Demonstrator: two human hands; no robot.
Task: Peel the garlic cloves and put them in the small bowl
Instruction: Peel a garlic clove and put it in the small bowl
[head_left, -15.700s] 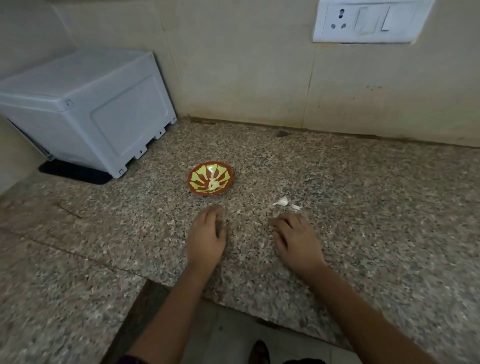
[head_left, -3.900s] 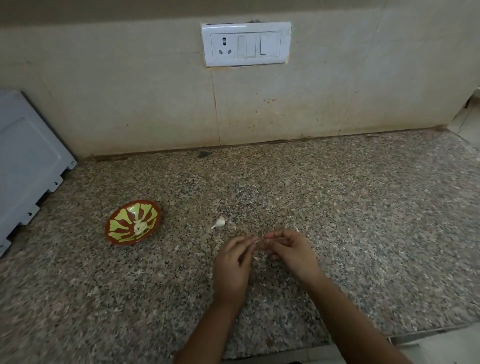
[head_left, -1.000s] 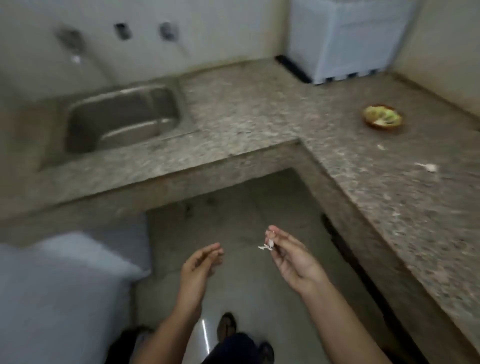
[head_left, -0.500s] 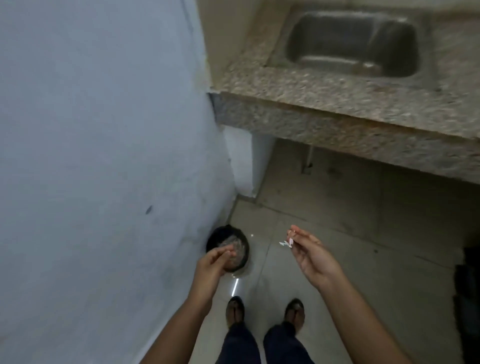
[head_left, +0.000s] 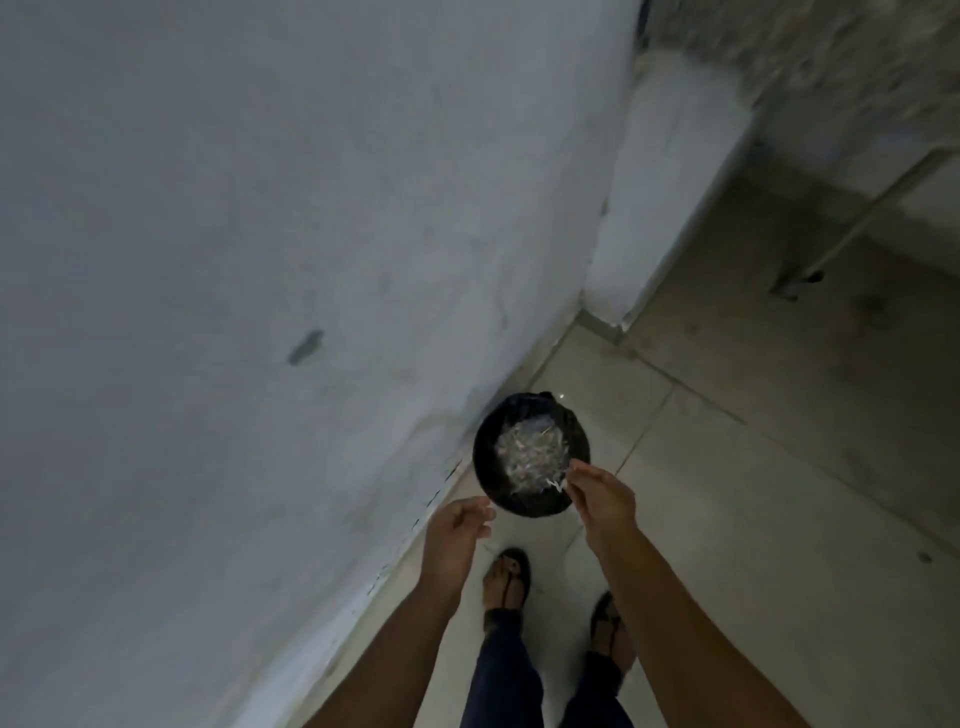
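Since garlic skin looks papery, v. light, right hand grip pinches its edge over bin; left hand slack, empty.

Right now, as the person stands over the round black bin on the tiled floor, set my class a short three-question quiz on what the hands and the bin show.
1. True or false: the right hand pinches a small white papery scrap above the round black bin.
2. What shows inside the bin? A) water B) a heap of pale shredded scraps C) a painted bowl
3. Fill in: the left hand, fingers loosely curled, holds ____.
Key: 1 true; 2 B; 3 nothing.
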